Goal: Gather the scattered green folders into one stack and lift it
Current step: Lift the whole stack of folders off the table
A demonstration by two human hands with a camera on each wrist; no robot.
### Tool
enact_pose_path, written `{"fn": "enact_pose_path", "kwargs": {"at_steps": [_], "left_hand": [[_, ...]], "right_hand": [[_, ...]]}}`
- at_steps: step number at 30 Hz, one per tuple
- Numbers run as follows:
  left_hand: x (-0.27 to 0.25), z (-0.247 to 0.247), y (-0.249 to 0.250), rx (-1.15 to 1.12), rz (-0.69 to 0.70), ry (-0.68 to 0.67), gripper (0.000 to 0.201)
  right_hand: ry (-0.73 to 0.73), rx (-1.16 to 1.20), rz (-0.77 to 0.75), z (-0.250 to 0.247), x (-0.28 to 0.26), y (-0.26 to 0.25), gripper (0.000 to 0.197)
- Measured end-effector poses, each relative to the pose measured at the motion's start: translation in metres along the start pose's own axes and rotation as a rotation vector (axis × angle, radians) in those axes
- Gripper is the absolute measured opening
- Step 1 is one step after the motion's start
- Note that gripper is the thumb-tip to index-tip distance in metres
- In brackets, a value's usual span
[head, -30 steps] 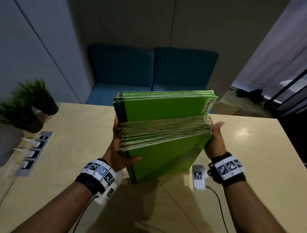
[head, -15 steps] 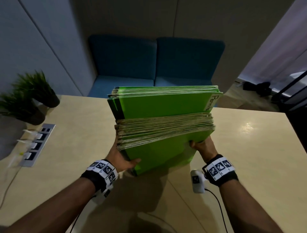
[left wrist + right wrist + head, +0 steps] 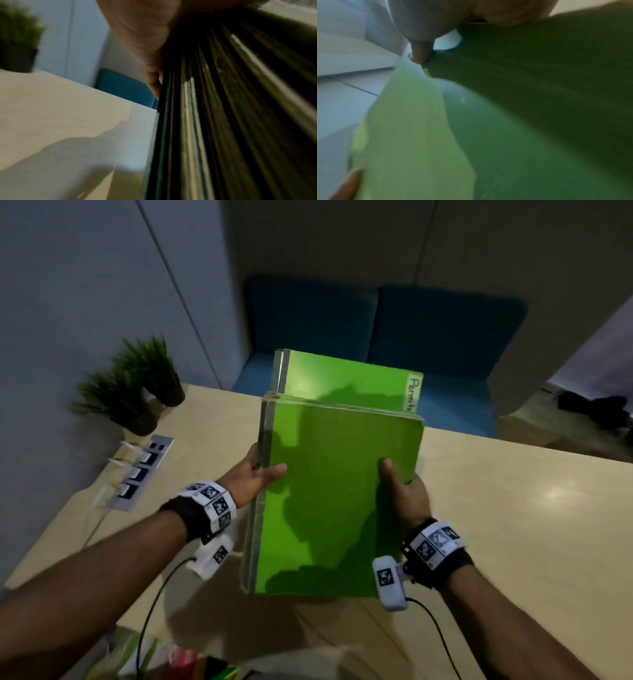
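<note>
A thick stack of green folders (image 3: 339, 491) is held flat above the beige table (image 3: 513, 525), top cover facing up. A further folder with a white "Permits" tab (image 3: 412, 393) sticks out at the far end. My left hand (image 3: 255, 474) grips the stack's left edge, thumb on top and fingers underneath. My right hand (image 3: 404, 491) grips the right edge, thumb on the cover. In the left wrist view the layered edges of the folders (image 3: 223, 108) fill the right side beside my fingers (image 3: 150, 75). The right wrist view shows blurred green folder covers (image 3: 539, 108).
Two small potted plants (image 3: 137, 388) stand at the table's far left near a power socket strip (image 3: 142, 472). A blue sofa (image 3: 376, 330) lies beyond the table's far edge. Colourful items (image 3: 171, 659) sit below the near edge.
The stack has tipped from standing on edge to lying flat, top cover up. Both hands shifted to the side edges with thumbs on top.
</note>
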State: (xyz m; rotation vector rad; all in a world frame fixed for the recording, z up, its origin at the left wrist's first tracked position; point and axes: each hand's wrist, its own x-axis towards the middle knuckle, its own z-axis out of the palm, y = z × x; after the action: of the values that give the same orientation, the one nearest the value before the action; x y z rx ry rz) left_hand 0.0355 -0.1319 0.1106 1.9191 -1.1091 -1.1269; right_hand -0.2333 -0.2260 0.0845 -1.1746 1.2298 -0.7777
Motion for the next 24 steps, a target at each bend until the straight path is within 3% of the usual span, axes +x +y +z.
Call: {"fn": "enact_pose_path", "kwargs": {"at_steps": [3,6,9,14,17,24], "left_hand": [[-0.001,-0.055,-0.026,0.106,-0.129,-0.027,0.125],[-0.006,-0.101,-0.063,0.198,-0.292,-0.027,0.129],[-0.015,-0.135,-0.092,0.250,-0.431,-0.034,0.128],[-0.008,-0.181,-0.158,0.147,-0.626,0.001,0.117],[-0.003,-0.195,-0.184,0.170,-0.667,0.017,0.124],[0.010,-0.197,-0.196,0.137,-0.712,0.029,0.096]], "right_hand": [[-0.051,-0.046,0.206,0.057,-0.004,0.018,0.053],[-0.132,-0.096,0.384,0.116,-0.010,0.038,0.073],[-0.240,-0.175,0.501,0.165,-0.017,0.053,0.075],[-0.380,-0.248,0.626,0.229,-0.017,0.076,0.120],[-0.399,-0.327,0.631,0.250,-0.012,0.078,0.107],[-0.381,-0.582,0.588,0.269,0.012,0.081,0.095]]}}
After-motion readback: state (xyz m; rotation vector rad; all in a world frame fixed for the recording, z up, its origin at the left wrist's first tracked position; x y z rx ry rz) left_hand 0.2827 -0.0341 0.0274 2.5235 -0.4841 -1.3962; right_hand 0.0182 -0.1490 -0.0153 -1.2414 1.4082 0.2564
